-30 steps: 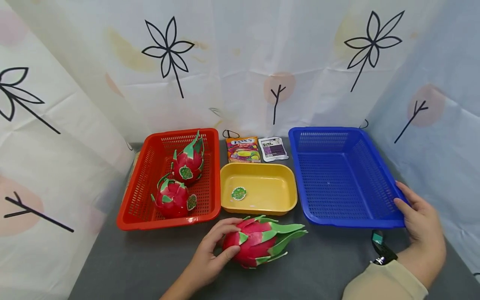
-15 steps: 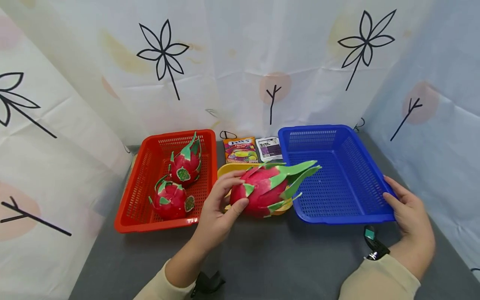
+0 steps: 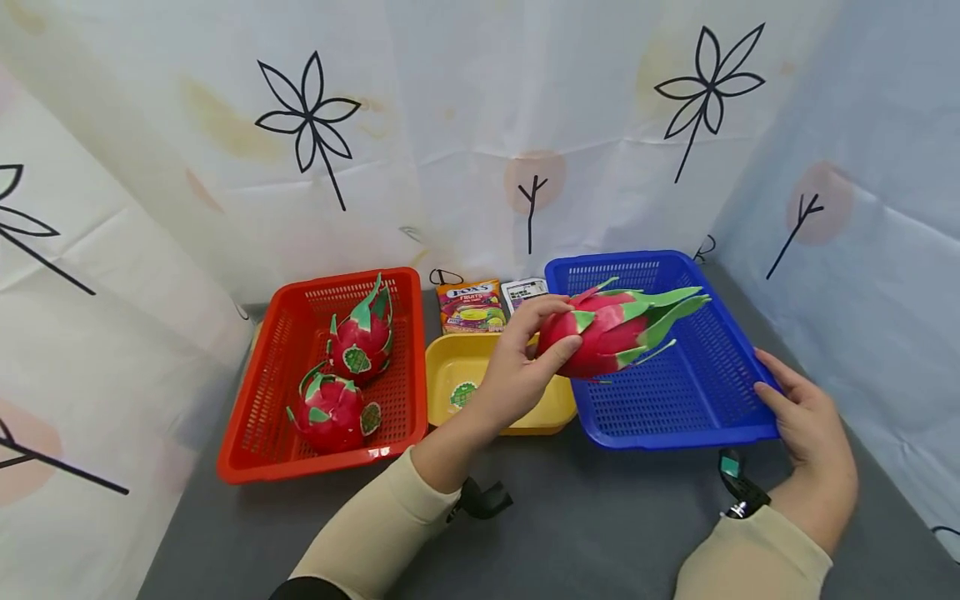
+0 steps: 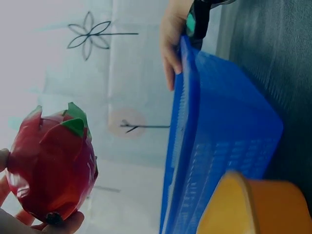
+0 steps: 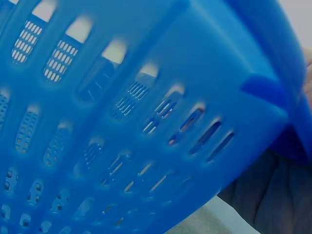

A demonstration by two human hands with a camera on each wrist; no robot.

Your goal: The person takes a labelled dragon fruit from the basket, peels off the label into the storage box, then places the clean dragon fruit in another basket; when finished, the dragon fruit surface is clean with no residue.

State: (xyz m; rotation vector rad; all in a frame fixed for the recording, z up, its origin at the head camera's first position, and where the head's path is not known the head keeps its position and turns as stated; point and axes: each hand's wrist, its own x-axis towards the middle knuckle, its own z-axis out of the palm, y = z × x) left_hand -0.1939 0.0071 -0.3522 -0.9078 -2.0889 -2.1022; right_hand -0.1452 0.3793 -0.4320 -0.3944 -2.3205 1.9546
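Note:
My left hand (image 3: 517, 367) grips a red dragon fruit (image 3: 600, 333) with green leaf tips, held up over the left part of the blue basket (image 3: 675, 437). In the left wrist view the fruit (image 4: 51, 165) hangs clear of the basket (image 4: 219, 102). My right hand (image 3: 813, 425) pinches the basket's right rim near its front corner; the right wrist view shows the basket's slotted wall (image 5: 146, 126) close up, with part of the hand (image 5: 268, 195) behind it. Nothing is seen lying inside the blue basket, though the fruit hides part of it.
A red basket (image 3: 255, 375) at left holds two dragon fruits (image 3: 330, 417). Between the baskets stands a yellow tray (image 3: 442, 358) with a green round sticker (image 3: 462, 393) in it. Behind it lie an orange candy packet (image 3: 471, 308) and a white packet (image 3: 525, 289). A patterned curtain (image 3: 450, 192) hangs behind.
My left hand has lifted the dragon fruit off the grey table and carried it up and right, past the yellow tray to above the blue basket. My right hand has kept its hold on the rim.

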